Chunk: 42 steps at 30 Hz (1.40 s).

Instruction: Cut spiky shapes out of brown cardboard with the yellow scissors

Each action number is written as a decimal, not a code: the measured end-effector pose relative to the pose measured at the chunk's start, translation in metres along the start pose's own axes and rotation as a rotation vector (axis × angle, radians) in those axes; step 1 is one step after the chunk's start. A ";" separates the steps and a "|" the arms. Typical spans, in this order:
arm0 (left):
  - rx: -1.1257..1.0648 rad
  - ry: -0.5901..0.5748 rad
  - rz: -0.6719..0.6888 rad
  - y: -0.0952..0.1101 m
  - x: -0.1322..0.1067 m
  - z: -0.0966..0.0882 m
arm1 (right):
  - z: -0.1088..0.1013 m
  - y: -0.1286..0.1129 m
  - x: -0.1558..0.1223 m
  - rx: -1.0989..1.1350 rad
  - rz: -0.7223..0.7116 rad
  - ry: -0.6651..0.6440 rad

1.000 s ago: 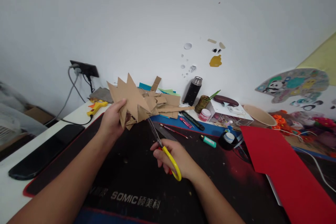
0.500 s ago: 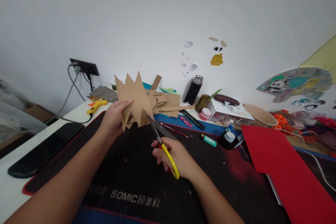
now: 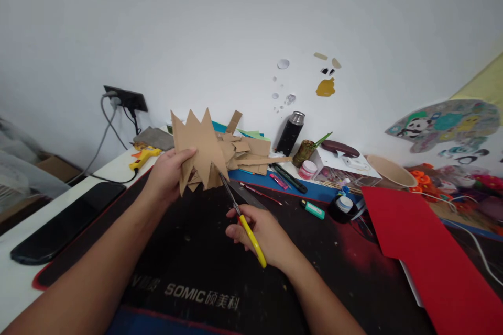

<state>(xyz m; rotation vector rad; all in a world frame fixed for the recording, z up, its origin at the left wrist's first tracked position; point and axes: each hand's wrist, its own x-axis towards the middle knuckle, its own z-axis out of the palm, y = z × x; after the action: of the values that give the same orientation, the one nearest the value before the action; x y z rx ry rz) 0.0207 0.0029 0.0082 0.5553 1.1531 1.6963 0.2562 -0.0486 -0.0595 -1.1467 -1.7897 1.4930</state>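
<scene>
My left hand [image 3: 167, 174] holds up a brown cardboard cutout with jagged spikes [image 3: 198, 146] above the black desk mat [image 3: 188, 272], thumb across its lower left edge. In my right hand [image 3: 262, 234] are scissors with yellow handles [image 3: 241, 219]; their blades point up and left, and the tips meet the lower right edge of the cutout. Both hands are closed round what they hold.
Cardboard scraps [image 3: 247, 154] are piled behind the cutout. A yellow glue gun [image 3: 144, 157] and wall socket [image 3: 126, 98] are at the left, a black flask [image 3: 290, 133] at the back. A red sheet [image 3: 424, 251] lies at the right, a dark wrist rest [image 3: 63, 227] at the left.
My left hand has turned the cutout more upright and shifted it slightly right. The scissors moved up, and their tips now meet the cutout's lower edge.
</scene>
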 end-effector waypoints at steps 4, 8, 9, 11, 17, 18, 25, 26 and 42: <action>0.019 0.037 0.023 0.001 0.002 -0.002 | -0.002 -0.002 -0.002 -0.050 -0.023 0.006; 0.016 0.078 -0.001 0.003 0.005 -0.004 | -0.004 -0.009 -0.004 -0.108 -0.042 0.001; 0.011 0.065 -0.002 0.004 0.005 -0.004 | -0.004 -0.010 -0.004 -0.117 -0.042 0.000; 0.002 0.031 0.004 0.004 0.003 -0.004 | -0.004 -0.011 -0.004 -0.116 -0.033 0.004; 0.040 0.079 0.051 0.004 0.002 -0.003 | 0.000 -0.008 -0.004 -0.055 0.034 -0.022; 0.042 0.094 0.052 0.004 0.003 -0.002 | 0.001 -0.008 -0.004 -0.045 0.047 -0.039; 0.071 0.039 0.043 0.004 -0.003 0.002 | 0.003 -0.015 -0.005 0.043 0.133 -0.083; 0.071 0.032 0.037 0.004 -0.005 0.003 | 0.002 -0.015 -0.005 0.049 0.133 -0.081; 0.115 -0.056 -0.017 0.013 -0.018 0.005 | -0.001 -0.015 -0.006 -0.022 0.046 -0.055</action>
<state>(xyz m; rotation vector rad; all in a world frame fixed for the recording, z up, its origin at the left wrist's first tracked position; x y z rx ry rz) 0.0262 -0.0119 0.0240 0.6581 1.2169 1.5970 0.2556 -0.0538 -0.0441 -1.1754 -1.8315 1.5489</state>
